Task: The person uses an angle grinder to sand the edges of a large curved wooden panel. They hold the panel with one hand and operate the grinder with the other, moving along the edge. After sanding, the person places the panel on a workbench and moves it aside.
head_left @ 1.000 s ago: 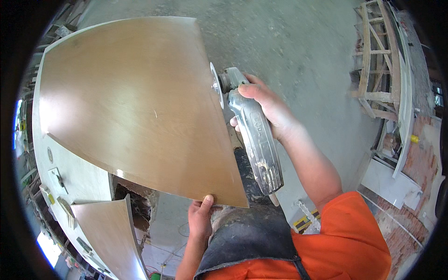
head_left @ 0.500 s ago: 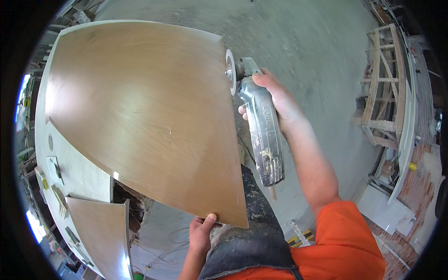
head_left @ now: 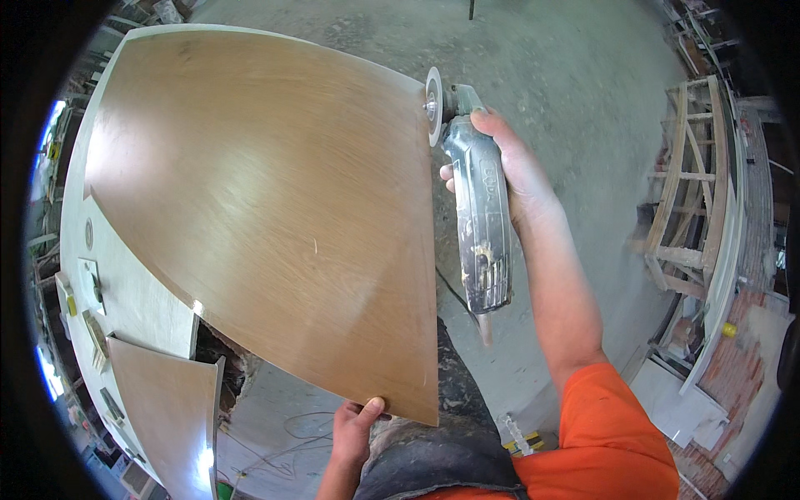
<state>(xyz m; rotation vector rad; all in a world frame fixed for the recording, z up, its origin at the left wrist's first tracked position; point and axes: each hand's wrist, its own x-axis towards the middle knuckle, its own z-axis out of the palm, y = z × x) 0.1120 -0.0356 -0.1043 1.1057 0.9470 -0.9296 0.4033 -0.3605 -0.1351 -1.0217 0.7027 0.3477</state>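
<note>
A large brown panel (head_left: 275, 192) with a glossy surface lies on a pale worktable, its right edge running away from me. My left hand (head_left: 354, 429) pinches its near corner, thumb on top and fingers underneath. My right hand (head_left: 521, 167) is wrapped round the body of a dusty grey angle grinder (head_left: 479, 225), held upright beside the right edge. The grinder's thin pale disc (head_left: 434, 107) stands at that edge, near the far right corner; whether it touches cannot be made out. Its cord trails from the lower end.
A smaller brown panel (head_left: 167, 400) rests at the lower left of the worktable (head_left: 150, 283), near several small hand tools. Wooden frames (head_left: 692, 183) stand at the right, beside bricks. Beneath me is a grey concrete floor (head_left: 575, 108) with loose cables at the lower left.
The grinder has moved farther away along the panel's right edge, closer to its far corner. My left hand keeps its hold on the near corner. The whole view has shifted slightly.
</note>
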